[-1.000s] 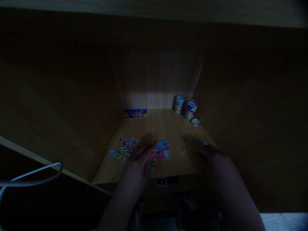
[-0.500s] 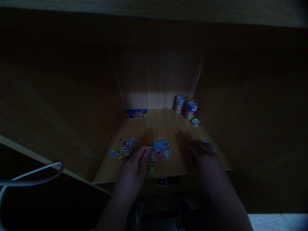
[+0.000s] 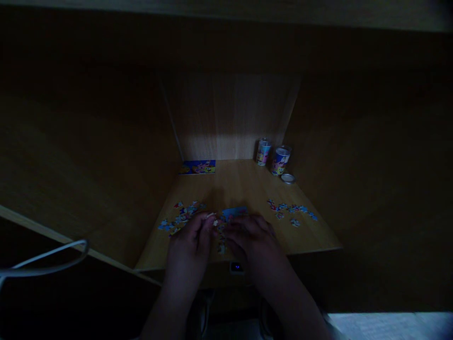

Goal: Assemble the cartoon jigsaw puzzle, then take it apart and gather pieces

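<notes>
My left hand [image 3: 193,236] pinches a puzzle piece [image 3: 214,221] between thumb and fingers, just left of the partly joined puzzle [image 3: 233,211]. Over that puzzle lies my right hand [image 3: 249,233], its fingers curled down and covering most of the picture; whether they hold a piece is hidden. A loose puzzle piece [image 3: 221,248] shows between the hands near the board's front edge. To the left spreads a pile of loose pieces [image 3: 184,215], partly behind my left hand. Another scatter of pieces [image 3: 299,209] lies on the right.
Two cartoon-printed cans [image 3: 263,152] [image 3: 281,161] stand at the back right, with a round metal lid [image 3: 288,178] before them. A printed picture card [image 3: 198,167] lies at the back left. Wooden side walls enclose the board [image 3: 240,182]. A pale cable [image 3: 53,252] hangs at left.
My right hand has moved left from the right-hand pieces onto the joined puzzle, uncovering those pieces. My left hand stays near the same spot, still pinching its piece.
</notes>
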The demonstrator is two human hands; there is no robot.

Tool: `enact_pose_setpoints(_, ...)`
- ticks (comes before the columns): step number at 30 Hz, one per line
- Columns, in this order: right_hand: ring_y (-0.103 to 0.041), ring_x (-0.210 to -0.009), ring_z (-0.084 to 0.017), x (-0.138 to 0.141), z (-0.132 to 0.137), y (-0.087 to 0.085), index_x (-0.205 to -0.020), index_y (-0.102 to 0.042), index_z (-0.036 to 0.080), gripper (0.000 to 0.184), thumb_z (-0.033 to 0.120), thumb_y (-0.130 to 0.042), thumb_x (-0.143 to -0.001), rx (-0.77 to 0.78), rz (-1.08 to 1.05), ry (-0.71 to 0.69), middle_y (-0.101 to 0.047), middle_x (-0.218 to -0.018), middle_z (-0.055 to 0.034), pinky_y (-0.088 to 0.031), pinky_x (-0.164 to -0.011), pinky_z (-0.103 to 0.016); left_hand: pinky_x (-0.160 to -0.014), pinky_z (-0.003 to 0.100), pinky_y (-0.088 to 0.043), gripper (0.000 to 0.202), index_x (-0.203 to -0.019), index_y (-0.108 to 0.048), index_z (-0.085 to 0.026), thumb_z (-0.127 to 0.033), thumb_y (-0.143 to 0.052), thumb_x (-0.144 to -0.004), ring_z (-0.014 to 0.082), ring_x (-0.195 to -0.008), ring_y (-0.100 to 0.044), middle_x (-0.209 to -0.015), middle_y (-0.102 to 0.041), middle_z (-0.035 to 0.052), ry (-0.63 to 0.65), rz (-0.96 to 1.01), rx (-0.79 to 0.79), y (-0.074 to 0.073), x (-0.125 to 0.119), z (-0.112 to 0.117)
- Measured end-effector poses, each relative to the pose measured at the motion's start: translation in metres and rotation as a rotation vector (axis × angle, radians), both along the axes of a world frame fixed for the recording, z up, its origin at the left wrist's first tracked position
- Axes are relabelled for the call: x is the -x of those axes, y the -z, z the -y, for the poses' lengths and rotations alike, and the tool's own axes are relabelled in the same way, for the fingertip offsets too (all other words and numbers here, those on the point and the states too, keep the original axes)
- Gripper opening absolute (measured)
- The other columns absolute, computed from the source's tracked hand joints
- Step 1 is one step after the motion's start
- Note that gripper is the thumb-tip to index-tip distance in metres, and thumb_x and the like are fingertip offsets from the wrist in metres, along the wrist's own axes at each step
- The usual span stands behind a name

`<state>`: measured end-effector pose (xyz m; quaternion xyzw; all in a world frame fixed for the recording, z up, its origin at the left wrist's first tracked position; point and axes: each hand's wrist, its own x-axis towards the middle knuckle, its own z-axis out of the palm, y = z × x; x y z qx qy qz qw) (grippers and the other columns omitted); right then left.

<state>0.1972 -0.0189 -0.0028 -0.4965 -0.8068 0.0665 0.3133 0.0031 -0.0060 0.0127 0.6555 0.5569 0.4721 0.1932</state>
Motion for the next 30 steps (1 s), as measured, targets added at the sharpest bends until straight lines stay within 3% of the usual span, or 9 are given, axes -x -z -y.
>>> enact_pose_setpoints(4,-0.069,-0.118,-0.027,0.001,-0.002,-0.002,-0.108,-0.085,0.030,0.011,0.022,-0.086,-0.100,0.007,-0.018,0.010,-0.082,-0.121,-0.0022,-0.053,-0.108,-0.045,-0.069,0.026,-0.057,0.026,-0.106,-0.080,-0.027,-0.044,-0.062,-0.112,0.0167,-0.072,-0.079,-0.081,-0.082,-0.0046,0.007,0.017,0.027,0.002,0.000,-0.001)
enact_pose_setpoints(7,-0.069,-0.117,-0.025,0.000,-0.004,0.002,-0.110,-0.083,0.029,0.012,0.021,-0.086,-0.101,-0.013,0.008,-0.020,-0.083,-0.115,-0.0005,-0.052,-0.108,-0.044,-0.070,0.026,-0.058,0.022,-0.108,-0.080,-0.027,-0.043,-0.065,-0.110,0.0168,-0.072,-0.080,-0.082,-0.082,-0.0049,0.020,0.046,0.045,0.006,0.002,-0.002)
enact_pose_setpoints(11,-0.068,-0.116,-0.026,-0.003,-0.006,0.006,-0.118,-0.081,0.027,0.021,0.012,-0.080,-0.103,-0.066,0.031,-0.016,-0.082,-0.119,-0.0015,-0.051,-0.107,-0.042,-0.079,0.027,-0.062,0.020,-0.113,-0.080,-0.027,-0.041,-0.066,-0.110,0.0178,-0.083,-0.083,-0.097,-0.086,-0.0025,0.032,0.080,0.031,0.010,0.002,-0.003)
enact_pose_setpoints(16,-0.069,-0.103,-0.028,-0.013,-0.005,0.002,-0.108,-0.079,0.020,0.015,0.010,-0.067,-0.108,-0.044,-0.046,0.186,-0.080,-0.106,-0.0072,-0.054,-0.095,-0.042,-0.086,0.030,-0.064,0.019,-0.119,-0.081,-0.029,-0.036,-0.067,-0.110,0.0192,-0.093,-0.084,-0.107,-0.087,-0.0011,0.036,0.029,-0.002,0.011,0.003,-0.005)
enact_pose_setpoints(18,-0.071,-0.105,-0.031,-0.024,-0.005,0.001,-0.113,-0.079,0.017,0.018,0.015,-0.061,-0.112,-0.038,-0.066,0.314,-0.080,-0.110,-0.0113,-0.055,-0.093,-0.043,-0.089,0.030,-0.065,0.018,-0.117,-0.083,-0.029,-0.034,-0.067,-0.110,0.0197,-0.098,-0.084,-0.110,-0.087,-0.0010,0.036,-0.003,-0.025,0.010,0.004,-0.004)
enact_pose_setpoints(21,-0.072,-0.110,-0.035,-0.047,-0.006,0.002,-0.124,-0.079,0.015,0.026,0.018,-0.055,-0.113,-0.011,-0.014,0.477,-0.080,-0.120,-0.0170,-0.056,-0.095,-0.047,-0.094,0.032,-0.066,0.019,-0.116,-0.084,-0.030,-0.026,-0.067,-0.109,0.0200,-0.102,-0.083,-0.113,-0.087,-0.0004,0.074,-0.055,-0.093,0.008,0.004,-0.003)
enact_pose_setpoints(24,-0.071,-0.106,-0.038,-0.062,-0.008,0.003,-0.119,-0.081,0.015,0.024,0.018,-0.058,-0.110,0.000,0.068,0.551,-0.080,-0.112,-0.0178,-0.055,-0.096,-0.052,-0.094,0.032,-0.067,0.023,-0.120,-0.083,-0.028,-0.019,-0.065,-0.108,0.0195,-0.101,-0.083,-0.115,-0.087,0.0007,0.141,-0.113,-0.155,0.009,0.003,-0.003)
enact_pose_setpoints(27,-0.070,-0.114,-0.037,-0.057,-0.008,-0.003,-0.120,-0.079,0.019,0.017,0.023,-0.067,-0.109,-0.103,-0.022,0.443,-0.080,-0.118,-0.0154,-0.055,-0.102,-0.053,-0.090,0.032,-0.069,0.024,-0.124,-0.080,-0.026,-0.017,-0.064,-0.110,0.0194,-0.099,-0.084,-0.115,-0.087,0.0024,0.189,-0.191,-0.226,0.013,0.000,-0.003)
enact_pose_setpoints(30,-0.071,-0.118,-0.029,-0.039,-0.004,-0.010,-0.129,-0.076,0.026,0.020,0.024,-0.072,-0.109,-0.125,-0.140,0.091,-0.080,-0.125,-0.0079,-0.058,-0.104,-0.046,-0.084,0.032,-0.070,0.022,-0.123,-0.079,-0.024,-0.017,-0.060,-0.113,0.0196,-0.093,-0.084,-0.110,-0.087,0.0032,0.245,-0.280,-0.331,0.014,-0.004,-0.002)
